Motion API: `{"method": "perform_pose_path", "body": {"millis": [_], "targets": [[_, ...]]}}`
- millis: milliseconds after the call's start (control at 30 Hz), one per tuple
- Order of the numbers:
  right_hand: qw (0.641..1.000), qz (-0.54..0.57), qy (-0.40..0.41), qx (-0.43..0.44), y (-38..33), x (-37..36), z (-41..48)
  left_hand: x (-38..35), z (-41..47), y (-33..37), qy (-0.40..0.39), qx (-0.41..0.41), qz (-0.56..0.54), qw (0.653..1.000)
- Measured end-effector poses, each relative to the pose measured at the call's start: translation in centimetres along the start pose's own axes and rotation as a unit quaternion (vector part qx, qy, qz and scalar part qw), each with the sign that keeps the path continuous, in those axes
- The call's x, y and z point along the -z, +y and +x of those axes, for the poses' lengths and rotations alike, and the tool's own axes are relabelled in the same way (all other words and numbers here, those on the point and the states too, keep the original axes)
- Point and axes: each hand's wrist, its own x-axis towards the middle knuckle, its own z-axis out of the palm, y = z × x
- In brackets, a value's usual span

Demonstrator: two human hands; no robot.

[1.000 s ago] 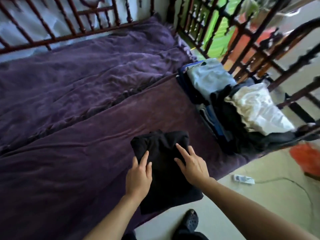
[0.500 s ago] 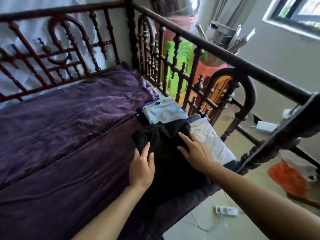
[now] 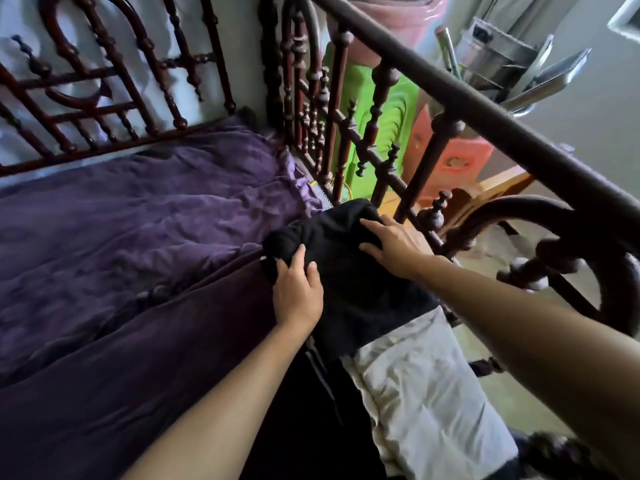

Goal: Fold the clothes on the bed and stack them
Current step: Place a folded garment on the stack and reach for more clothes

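black folded garment [image 3: 346, 289] lies atop white garment [image 3: 426, 393] at bed [image 3: 138, 237] edge by rail [image 3: 485, 126] | left hand [image 3: 298, 292] flat on its left edge, right hand [image 3: 398, 247] spread flat on top, neither gripping | soft, light, floppy; probably best held by both sides from underneath

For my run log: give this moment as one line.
stage: stacking | left hand, right hand: on black garment | beneath: white garment

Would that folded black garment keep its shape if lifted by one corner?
Probably not: the black garment looks soft, draping over the white garment beneath, so it would likely flop open. Seems light too; left hand and right hand just rest on it.
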Motion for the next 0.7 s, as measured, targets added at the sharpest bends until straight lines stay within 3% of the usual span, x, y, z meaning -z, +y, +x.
{"method": "perform_pose_path", "body": {"millis": [200, 267, 367, 433, 567, 700], "targets": [[0.998, 0.015, -0.062, -0.028, 3.6, -6.1, 7.4, -6.0, 6.9, -3.1, -0.082, 0.033, 0.024, 0.996], [0.997, -0.008, -0.065, -0.032, 3.9, -8.7, 7.9, -7.3, 7.9, -5.4, -0.084, 0.06, 0.077, 0.992], [0.999, -0.043, -0.011, 0.018, 3.6, -13.0, 6.9, -8.7, 8.8, -8.3, -0.043, -0.03, 0.235, 0.971], [0.998, -0.031, 0.007, 0.051, 3.3, -15.7, 5.9, -9.7, 9.4, -9.7, -0.064, -0.105, 0.293, 0.948], [0.998, 0.017, -0.054, 0.002, 3.6, -18.8, 5.3, -10.9, 10.7, -11.9, -0.137, -0.093, 0.339, 0.926], [0.995, 0.001, -0.099, 0.006, 3.3, -17.3, 5.5, -9.9, 11.1, -10.9, -0.172, -0.089, 0.367, 0.91]]}}
